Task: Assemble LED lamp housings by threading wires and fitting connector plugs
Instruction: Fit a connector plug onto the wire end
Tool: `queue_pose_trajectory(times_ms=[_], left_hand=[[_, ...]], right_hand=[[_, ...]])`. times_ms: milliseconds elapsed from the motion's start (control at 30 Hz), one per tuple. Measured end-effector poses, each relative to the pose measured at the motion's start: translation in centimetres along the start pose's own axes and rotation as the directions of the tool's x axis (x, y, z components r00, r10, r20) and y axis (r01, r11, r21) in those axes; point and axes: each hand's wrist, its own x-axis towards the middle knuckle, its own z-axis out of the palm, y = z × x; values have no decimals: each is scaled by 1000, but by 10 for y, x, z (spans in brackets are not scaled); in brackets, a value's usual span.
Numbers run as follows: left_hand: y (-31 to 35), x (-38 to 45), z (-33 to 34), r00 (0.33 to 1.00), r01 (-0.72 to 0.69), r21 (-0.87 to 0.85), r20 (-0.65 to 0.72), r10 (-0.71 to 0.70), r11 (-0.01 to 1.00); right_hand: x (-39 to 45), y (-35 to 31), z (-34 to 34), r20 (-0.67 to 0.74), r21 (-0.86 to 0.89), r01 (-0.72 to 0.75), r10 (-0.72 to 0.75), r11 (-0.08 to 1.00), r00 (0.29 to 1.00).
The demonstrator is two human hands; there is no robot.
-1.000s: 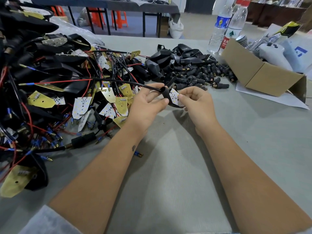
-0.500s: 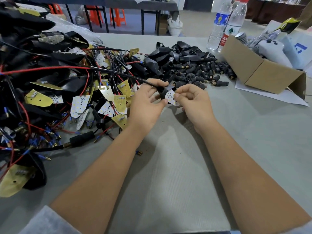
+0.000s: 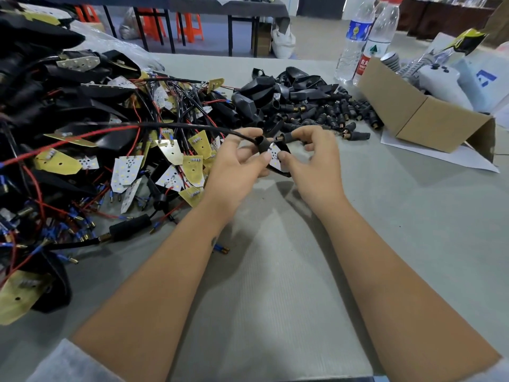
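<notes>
At the far left of the grey cloth-covered table (image 3: pixel 275 299) lies a large tangle of black and red wires (image 3: pixel 91 150) mixed with yellow circuit boards, white LED boards and black housings. A black sleeved cable (image 3: pixel 192 127) runs out of this heap toward the middle of the table, above the mat.

The left hand (image 3: pixel 237 166) is closed around the tube-shaped end of a small black plastic lamp housing (image 3: pixel 275 158), its thumb pressed against the housing just beside the white LED board (image 3: pixel 275 159) seated in it. The black cable enters the tube end at this hand. The housing is held above the table, between both hands.

The right hand (image 3: pixel 311 161) grips the other side of the housing with thumb and curled fingers, and it also pinches a black connector plug with a brass threaded tip (image 3: pixel 286 138) at the top, the tip pointing left, close to the tube end of the housing.

Behind the hands lies a pile of empty black housings (image 3: pixel 275 89), and right of that a scatter of small black plugs with brass ends (image 3: pixel 336 111). Further right stands an open brown cardboard box (image 3: pixel 418 114) on a white paper sheet (image 3: pixel 440 158). Behind the box's left corner stand two clear plastic water bottles (image 3: pixel 366 37).
</notes>
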Motion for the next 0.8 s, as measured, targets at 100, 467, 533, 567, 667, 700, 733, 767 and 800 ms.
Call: queue_pose_trajectory(times_ms=[100,467,533,567,667,700,733,767,800], left_hand=[[0,3,-5,999,35,-10,-13,-36,999],[1,2,-6,997,81,51,11,-82,995],[2,2,-6,996,92,58,6,-92,994],[2,3,-6,995,98,60,-3,-98,993],[4,4,-5,989,146,10,-29,-146,989],[4,5,-6,988,154,-5,-29,-154,988],[4,5,-5,987,157,-9,-26,-157,988],[4,5,-6,987,158,-8,-27,-159,987],[4,6,-6,986,161,-9,-30,-162,987]], right_hand=[[-1,-4,1,241,165,-174,132,971,962],[0,-4,-11,459,254,-319,176,913,871],[0,-4,-12,470,274,-318,162,907,868],[0,-4,-12,475,276,-315,156,908,866],[-2,-6,-10,488,255,-309,154,916,859],[-2,-6,-10,493,249,-309,154,918,856],[-3,-6,-10,498,248,-309,153,918,854],[-3,-6,-9,500,248,-308,151,918,853],[-4,-7,-9,499,247,-307,151,919,853]])
